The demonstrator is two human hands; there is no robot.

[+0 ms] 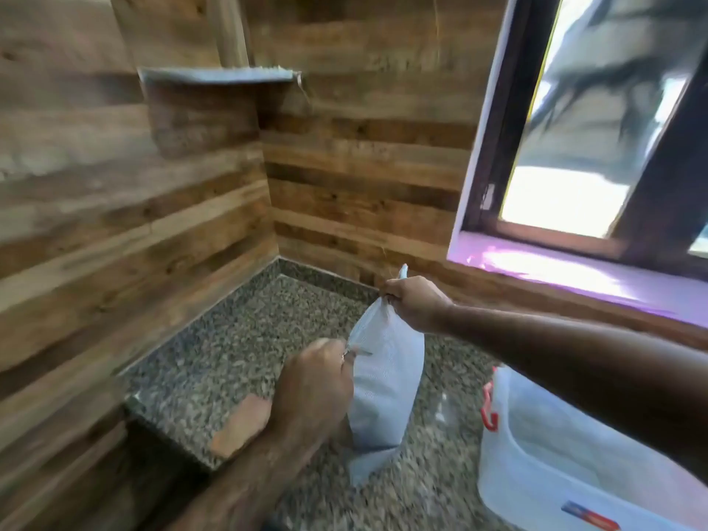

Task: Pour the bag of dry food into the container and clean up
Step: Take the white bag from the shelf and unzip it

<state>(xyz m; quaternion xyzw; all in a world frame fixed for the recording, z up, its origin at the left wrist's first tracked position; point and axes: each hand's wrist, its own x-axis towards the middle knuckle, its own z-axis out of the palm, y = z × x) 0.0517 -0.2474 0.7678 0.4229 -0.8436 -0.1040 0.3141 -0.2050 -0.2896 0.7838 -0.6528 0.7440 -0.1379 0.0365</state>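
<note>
A pale blue-white bag of dry food (383, 381) stands upright on the speckled granite counter (230, 350). My right hand (415, 302) pinches the bag's top far corner. My left hand (316, 389) grips the bag's top edge at its near left side. A clear plastic container (544, 454) with red latches sits on the counter to the right of the bag, partly hidden by my right forearm. The frame is motion-blurred.
Wooden plank walls close the counter at the left and back. A small grey shelf (218, 75) juts from the wall corner above. A brown block (241, 425) lies near the counter's left edge. A window (597, 139) with a purple sill is at the right.
</note>
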